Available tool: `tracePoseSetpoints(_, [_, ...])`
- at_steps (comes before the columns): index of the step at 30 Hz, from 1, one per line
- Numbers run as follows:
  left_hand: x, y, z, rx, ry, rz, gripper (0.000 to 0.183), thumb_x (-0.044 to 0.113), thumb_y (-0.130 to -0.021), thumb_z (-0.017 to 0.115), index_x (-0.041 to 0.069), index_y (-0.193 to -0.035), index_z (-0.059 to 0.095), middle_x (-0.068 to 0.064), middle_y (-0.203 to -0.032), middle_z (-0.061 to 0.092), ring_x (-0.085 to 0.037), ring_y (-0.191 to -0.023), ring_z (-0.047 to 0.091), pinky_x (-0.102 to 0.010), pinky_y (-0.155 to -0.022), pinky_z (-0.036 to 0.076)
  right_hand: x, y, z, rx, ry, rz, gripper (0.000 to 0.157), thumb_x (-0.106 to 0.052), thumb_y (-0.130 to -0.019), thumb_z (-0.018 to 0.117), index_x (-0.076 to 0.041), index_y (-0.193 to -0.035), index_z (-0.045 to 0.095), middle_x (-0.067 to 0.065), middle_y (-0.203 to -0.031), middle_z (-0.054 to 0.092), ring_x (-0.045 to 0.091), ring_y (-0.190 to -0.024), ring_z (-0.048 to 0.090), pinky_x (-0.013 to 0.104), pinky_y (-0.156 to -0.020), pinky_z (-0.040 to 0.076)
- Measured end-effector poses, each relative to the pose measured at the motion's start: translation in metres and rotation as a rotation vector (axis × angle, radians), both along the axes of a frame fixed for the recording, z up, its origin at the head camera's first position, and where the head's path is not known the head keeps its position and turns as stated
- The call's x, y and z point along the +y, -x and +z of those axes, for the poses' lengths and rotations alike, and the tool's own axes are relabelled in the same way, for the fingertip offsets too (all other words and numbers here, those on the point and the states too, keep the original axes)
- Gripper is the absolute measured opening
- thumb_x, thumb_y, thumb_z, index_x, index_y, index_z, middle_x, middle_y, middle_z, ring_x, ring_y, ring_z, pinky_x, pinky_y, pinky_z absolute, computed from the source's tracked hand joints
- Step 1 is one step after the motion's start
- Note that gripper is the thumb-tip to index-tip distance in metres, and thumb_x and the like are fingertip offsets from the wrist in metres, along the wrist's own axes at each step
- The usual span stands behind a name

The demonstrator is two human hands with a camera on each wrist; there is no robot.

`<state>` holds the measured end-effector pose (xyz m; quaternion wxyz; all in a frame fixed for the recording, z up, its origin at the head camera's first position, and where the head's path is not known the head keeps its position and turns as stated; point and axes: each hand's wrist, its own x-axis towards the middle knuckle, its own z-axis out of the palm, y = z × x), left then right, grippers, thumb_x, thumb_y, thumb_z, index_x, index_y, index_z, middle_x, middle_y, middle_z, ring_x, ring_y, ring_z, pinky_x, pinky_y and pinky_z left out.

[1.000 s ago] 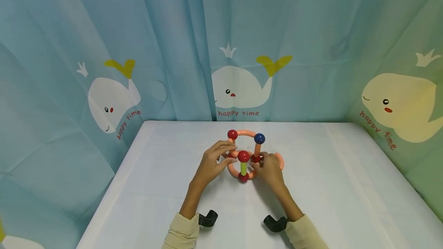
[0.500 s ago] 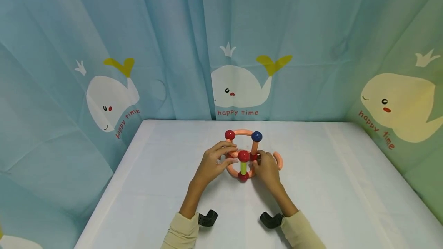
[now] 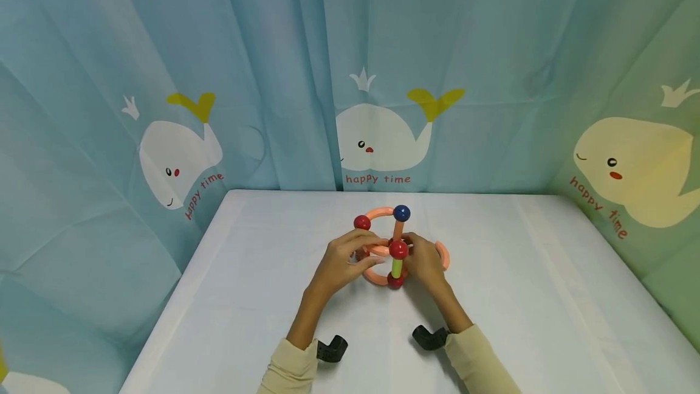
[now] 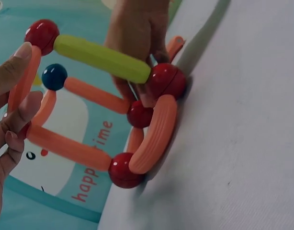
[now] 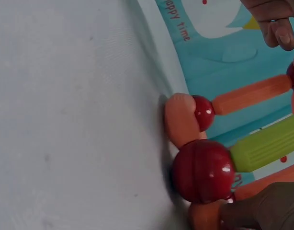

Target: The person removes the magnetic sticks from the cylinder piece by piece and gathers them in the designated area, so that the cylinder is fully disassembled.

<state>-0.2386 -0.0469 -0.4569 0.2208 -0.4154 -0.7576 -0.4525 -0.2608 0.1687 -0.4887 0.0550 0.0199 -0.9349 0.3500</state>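
Observation:
A ball-and-stick toy frame [image 3: 377,279] stands on the table, joined from red balls, a blue ball [image 3: 401,213], orange sticks and a green stick [image 4: 101,58]. My left hand [image 3: 341,261] holds its upper curved orange stick [image 4: 25,79] between thumb and fingers. On the frame's other side, my right hand [image 3: 425,260] grips low down, by a bottom red ball [image 4: 140,114] and a lower curved stick [image 5: 205,216]. Its fingertips are partly hidden behind the front red ball [image 4: 167,82] and the green stick.
A loose curved orange stick [image 3: 444,255] lies on the white table [image 3: 525,297], just right of my right hand. Behind the table's far edge hangs a blue curtain [image 3: 284,78] with whale prints. Each wrist wears a black camera mount [image 3: 332,349].
The frame has turned: its front green stick and red balls have swung right, while the blue ball has shifted left. Both hands stay on it, the left having moved slightly right.

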Motion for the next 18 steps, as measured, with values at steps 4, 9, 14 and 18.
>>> tracePoseSetpoints(4, [0.003, 0.0, -0.001, 0.026, 0.019, 0.013, 0.036, 0.019, -0.083, 0.078, 0.012, -0.118, 0.07, -0.001, -0.111, 0.068, -0.012, -0.086, 0.062, -0.023, -0.067, 0.055, 0.005, -0.008, 0.011, 0.029, -0.023, 0.004, 0.035, -0.004, -0.088, 0.062, 0.007, -0.121, 0.061, 0.024, -0.11, 0.069, 0.033, -0.093, 0.069, 0.043, -0.077, 0.057])
tracePoseSetpoints(9, [0.004, 0.001, -0.001, 0.036, 0.03, 0.036, 0.035, 0.02, -0.084, 0.077, 0.011, -0.117, 0.071, -0.001, -0.111, 0.068, -0.01, -0.091, 0.062, -0.029, -0.067, 0.057, 0.012, -0.021, 0.037, 0.137, -0.002, 0.055, 0.021, -0.011, -0.096, 0.059, 0.005, -0.107, 0.068, 0.018, -0.096, 0.072, 0.028, -0.082, 0.069, 0.036, -0.069, 0.057])
tracePoseSetpoints(14, [0.004, 0.0, -0.001, 0.036, 0.03, 0.051, 0.035, 0.019, -0.083, 0.078, 0.009, -0.116, 0.071, -0.001, -0.111, 0.068, -0.009, -0.093, 0.061, -0.031, -0.066, 0.057, 0.02, -0.029, 0.058, 0.319, 0.134, 0.164, 0.018, -0.017, -0.098, 0.06, -0.003, -0.099, 0.071, 0.009, -0.079, 0.072, 0.017, -0.071, 0.066, 0.023, -0.053, 0.046])
tracePoseSetpoints(18, [0.005, -0.001, -0.004, 0.04, 0.026, 0.055, 0.036, 0.019, -0.082, 0.079, 0.008, -0.115, 0.071, -0.003, -0.111, 0.067, -0.01, -0.09, 0.061, -0.03, -0.065, 0.057, 0.026, -0.033, 0.063, 0.364, 0.186, 0.328, 0.016, -0.016, -0.094, 0.066, -0.007, -0.107, 0.071, 0.004, -0.089, 0.073, 0.008, -0.075, 0.06, 0.023, -0.055, 0.045])
